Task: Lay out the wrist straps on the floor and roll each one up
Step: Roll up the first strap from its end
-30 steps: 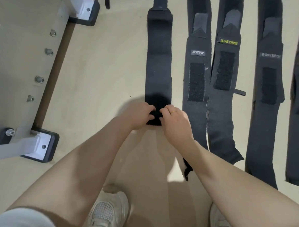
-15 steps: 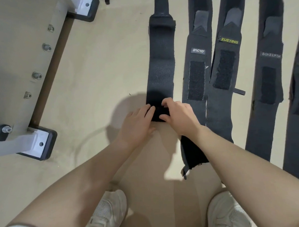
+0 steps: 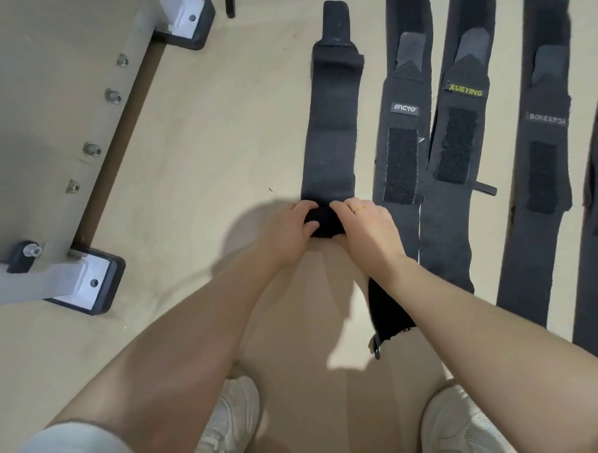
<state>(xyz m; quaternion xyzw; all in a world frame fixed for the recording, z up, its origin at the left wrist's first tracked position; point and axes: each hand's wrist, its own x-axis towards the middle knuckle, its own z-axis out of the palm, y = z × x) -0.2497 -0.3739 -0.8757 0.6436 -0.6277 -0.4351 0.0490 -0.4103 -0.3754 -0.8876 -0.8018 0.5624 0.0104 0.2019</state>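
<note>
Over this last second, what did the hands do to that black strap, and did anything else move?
Both hands, the left hand and right hand, kept gripping the roll at the near end of the leftmost strap, regripping as they wound it farther up the strap. The other straps and the metal frame stayed put.

Bare forearms, gold ring (image 3: 360, 208) on right hand (image 3: 370, 237), white mesh sneakers (image 3: 227, 431).

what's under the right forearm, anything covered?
The long black fabric wrist strap with the grey MCYO label runs beneath the right forearm; its frayed near end reappears below the arm. The stretch between is covered. The right hand grips the leftmost plain black strap's rolled end.
</note>
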